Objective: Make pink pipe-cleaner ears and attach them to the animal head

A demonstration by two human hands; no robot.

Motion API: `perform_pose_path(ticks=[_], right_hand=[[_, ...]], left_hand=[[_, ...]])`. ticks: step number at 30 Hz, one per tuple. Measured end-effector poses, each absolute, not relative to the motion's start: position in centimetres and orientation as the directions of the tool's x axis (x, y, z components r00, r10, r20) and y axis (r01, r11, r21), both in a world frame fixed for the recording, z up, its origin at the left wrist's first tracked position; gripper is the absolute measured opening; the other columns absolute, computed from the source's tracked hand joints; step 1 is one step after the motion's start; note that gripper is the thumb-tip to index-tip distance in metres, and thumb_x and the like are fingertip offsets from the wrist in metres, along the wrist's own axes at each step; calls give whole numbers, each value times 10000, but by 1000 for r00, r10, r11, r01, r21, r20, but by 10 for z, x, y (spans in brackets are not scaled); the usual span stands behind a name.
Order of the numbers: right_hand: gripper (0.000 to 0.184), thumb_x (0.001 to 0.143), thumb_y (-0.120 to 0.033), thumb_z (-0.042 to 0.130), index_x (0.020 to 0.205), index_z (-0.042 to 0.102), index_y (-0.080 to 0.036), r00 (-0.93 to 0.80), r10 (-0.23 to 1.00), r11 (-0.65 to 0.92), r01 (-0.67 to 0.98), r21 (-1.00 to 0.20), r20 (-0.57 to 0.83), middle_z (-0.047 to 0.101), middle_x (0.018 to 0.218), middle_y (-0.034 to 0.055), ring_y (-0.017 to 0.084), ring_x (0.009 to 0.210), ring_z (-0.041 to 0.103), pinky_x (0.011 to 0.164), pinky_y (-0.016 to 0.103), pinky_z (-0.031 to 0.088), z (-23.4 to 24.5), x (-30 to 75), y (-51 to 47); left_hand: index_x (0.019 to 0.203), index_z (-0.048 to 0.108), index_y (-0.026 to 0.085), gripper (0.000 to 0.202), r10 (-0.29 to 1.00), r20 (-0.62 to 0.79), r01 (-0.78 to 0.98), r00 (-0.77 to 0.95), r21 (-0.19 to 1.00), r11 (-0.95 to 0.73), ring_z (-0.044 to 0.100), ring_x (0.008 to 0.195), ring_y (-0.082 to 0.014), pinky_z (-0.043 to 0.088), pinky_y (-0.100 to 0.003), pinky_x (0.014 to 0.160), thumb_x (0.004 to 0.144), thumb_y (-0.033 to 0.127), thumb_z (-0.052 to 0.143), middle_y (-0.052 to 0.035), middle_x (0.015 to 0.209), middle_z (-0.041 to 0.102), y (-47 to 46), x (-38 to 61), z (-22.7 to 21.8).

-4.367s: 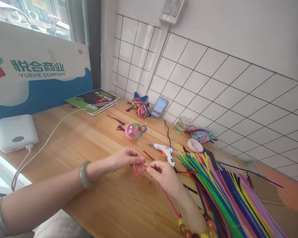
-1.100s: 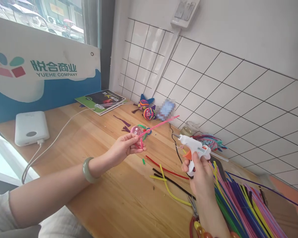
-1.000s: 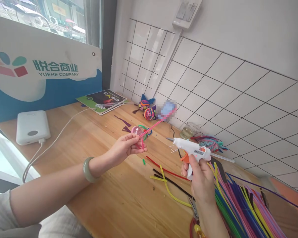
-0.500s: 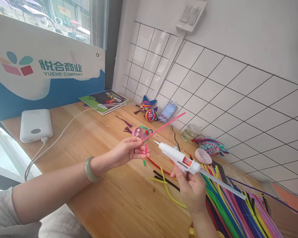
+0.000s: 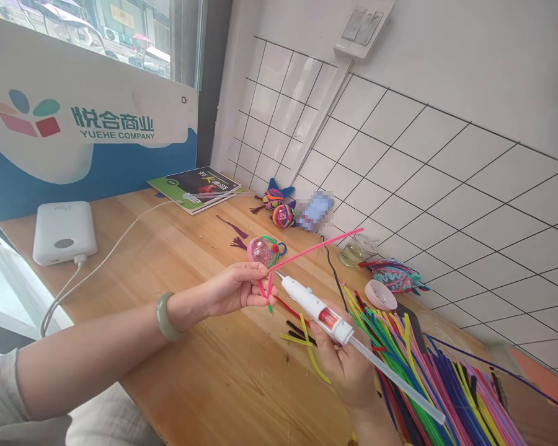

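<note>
Between the thumb and fingers of my left hand is a bent pink pipe cleaner. One long end points up to the right, and a short folded part hangs by the fingertips. My right hand is wrapped round a white hot glue gun, with a long clear glue stick sticking out of its back. The gun's nozzle is at the pipe cleaner's bend, close to my left fingertips; whether it touches cannot be made out. Behind my left hand lies a clear ball with pink trim.
Bundles of coloured pipe cleaners cover the right side of the wooden table. Further back are a glass jar, a pink dish, wrapped ornaments and a booklet. A power bank with a cable stands left.
My right hand has brought the glue gun left and slightly down, its nozzle now up against or near the bend. The pipe cleaner's long end has swung lower and further right.
</note>
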State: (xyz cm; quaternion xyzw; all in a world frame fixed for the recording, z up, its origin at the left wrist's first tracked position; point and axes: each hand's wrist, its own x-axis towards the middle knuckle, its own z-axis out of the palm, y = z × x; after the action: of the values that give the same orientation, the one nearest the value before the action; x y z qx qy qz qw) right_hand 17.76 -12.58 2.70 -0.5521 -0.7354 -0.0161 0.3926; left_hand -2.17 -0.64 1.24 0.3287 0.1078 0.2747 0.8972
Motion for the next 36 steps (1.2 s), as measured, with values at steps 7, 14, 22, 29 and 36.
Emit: perform_pose_path(ticks=[7,14,22,29,36], right_hand=[[351,775,-167,512,1119,469,-215,-192,728,461,848,-262,658,631,867,75,228,762,623,620,327,504,37,170,-125],[400,781,-166,501,1170,422,-213,-251,715,460,872,-168,652,630,946,103,233,790,617,640,338,502,38,171,-125],[389,794,-180,489,1174,409,-192,-266,712,464,873,-151,650,629,923,94,228,762,620,632,330,493,36,171,-124],[393,788,-173,497,1169,411,-207,-241,725,450,875,-180,645,626,965,101,238,780,616,636,341,494,36,172,-125],[466,788,-148,482,1227,353,-241,-275,745,459,872,-169,607,623,972,118,261,809,606,643,375,495,39,170,-127]], left_hand=[[756,553,102,117,554,-2,-409,833,672,618,636,640,-151,511,-201,595,796,185,481,-96,720,641,-6,-21,13],[747,549,103,92,559,3,-408,829,686,602,635,641,-149,510,-202,597,785,170,497,-95,734,637,-7,-20,13],[755,552,100,106,553,8,-405,833,690,600,638,648,-149,508,-202,597,795,162,477,-93,739,638,-6,-20,13],[756,542,110,85,551,3,-406,834,679,611,640,643,-150,510,-206,595,791,165,487,-89,732,641,-6,-20,12],[750,549,96,103,551,2,-401,835,688,605,638,647,-150,512,-205,601,792,165,485,-91,733,635,-5,-20,12]])
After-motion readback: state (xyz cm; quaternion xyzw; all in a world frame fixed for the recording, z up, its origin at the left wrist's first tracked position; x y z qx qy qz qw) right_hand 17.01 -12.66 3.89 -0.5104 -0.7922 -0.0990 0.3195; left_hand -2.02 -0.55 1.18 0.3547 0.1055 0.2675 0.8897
